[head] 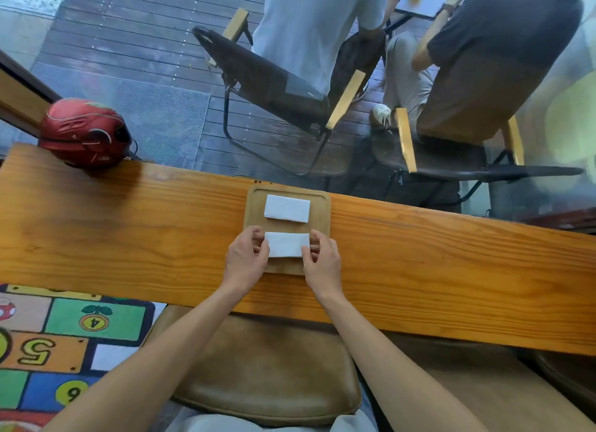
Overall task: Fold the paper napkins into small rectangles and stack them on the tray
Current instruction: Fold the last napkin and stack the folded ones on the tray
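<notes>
While both bare forearms reach forward over a tan padded leather stool (271, 370), the two hands meet at a small white paper napkin folded into a rectangle (285, 244), which lies on the near half of a square light-wood tray with rounded corners and a raised rim (322, 220). The left hand (245, 259) pinches the napkin's nine o'clock end, thumb on top and fingers curled closed around the short edge; the right hand (322, 259) grips the three o'clock end the same way, thumb pressed on the paper and fingers tucked beside it. Whether the napkin rests flat on the tray or is held just above it cannot be told. At twelve o'clock from it, on the far half of the tray, lies a second folded white napkin rectangle (287, 208), apart from the first and untouched by either hand. The tray sits on a long, glossy orange-brown wooden tabletop (129, 231). A shiny red helmet (84, 134) rests at the tabletop's ten o'clock corner, well apart from the tray.
</notes>
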